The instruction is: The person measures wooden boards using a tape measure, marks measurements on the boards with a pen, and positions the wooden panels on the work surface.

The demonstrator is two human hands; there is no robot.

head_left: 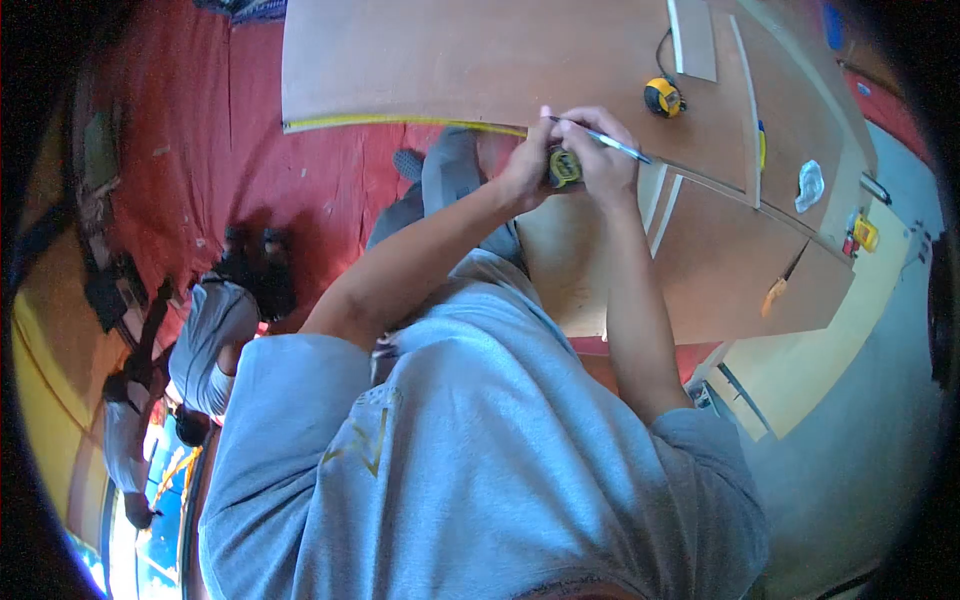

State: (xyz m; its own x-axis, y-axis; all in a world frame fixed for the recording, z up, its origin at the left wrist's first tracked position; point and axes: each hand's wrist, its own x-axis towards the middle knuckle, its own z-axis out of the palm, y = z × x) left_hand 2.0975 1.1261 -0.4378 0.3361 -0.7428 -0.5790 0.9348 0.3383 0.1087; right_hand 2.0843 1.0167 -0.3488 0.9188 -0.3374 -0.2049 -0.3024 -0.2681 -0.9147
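My left hand (526, 165) grips a yellow and black tape measure (565, 168). Its yellow blade (400, 121) runs leftward along the near edge of a large brown board (430, 65), reaching the board's left corner. Between the fingers of my right hand (610, 155) is a slim pen (625, 147), its light end pointing right and down. Both hands are close together at the board's edge, the right one beside the tape measure's case. Fingers partly cover the case and the pen's other end.
A second tape measure (663, 97) lies on the board beside a pale strip (693, 40). Further right are a crumpled clear wrapper (810, 186), a wooden-handled tool (774, 296) and a yellow tool (864, 233). Two people (215, 335) are at left on red flooring (330, 200).
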